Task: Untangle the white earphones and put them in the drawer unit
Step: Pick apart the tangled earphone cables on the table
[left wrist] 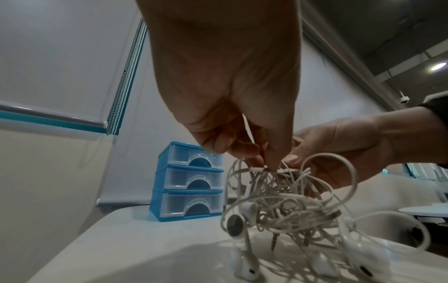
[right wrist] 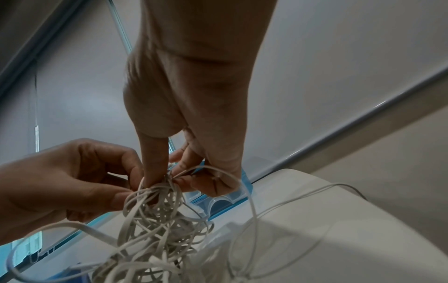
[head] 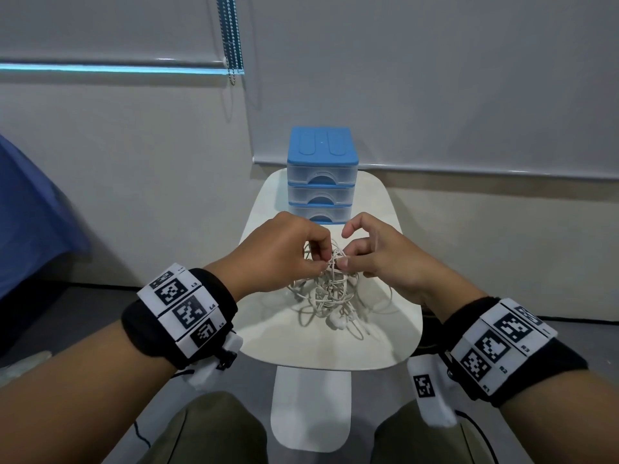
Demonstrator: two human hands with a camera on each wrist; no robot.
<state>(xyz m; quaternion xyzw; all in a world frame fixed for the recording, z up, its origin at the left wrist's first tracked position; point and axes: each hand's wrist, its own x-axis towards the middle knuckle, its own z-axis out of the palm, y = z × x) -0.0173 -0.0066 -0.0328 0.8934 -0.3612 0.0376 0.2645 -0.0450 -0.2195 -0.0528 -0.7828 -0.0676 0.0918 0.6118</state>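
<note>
- A small white tabletop (head: 321,349) with rounded corners stands in front of a seated person, close to a pale wall with roller blinds.
- At the far end of the tabletop stands a blue drawer unit (head: 322,147) with three clear drawers, all closed; no brand or writing can be read on it.
- Both wrists wear black bands (head: 214,296) carrying white plates printed with black square code markers. Small labels read L3 and L4 on the left band, R2 and R3 on the right.
- The left hand (head: 284,252) is held above the middle of the tabletop, thumb and fingertips pinching a strand at the top of the cable bundle.
- The right hand (head: 378,252) is just beside it, almost touching, thumb and forefinger pinching the same knot of cable; its other fingers are curled.
- The white earphones (head: 330,293) are a tangled mass, the top lifted by both hands, the lower loops and earbuds resting on the tabletop in front of the drawer unit.
- A metal jack plug (left wrist: 274,242) pokes down from the tangle.
</note>
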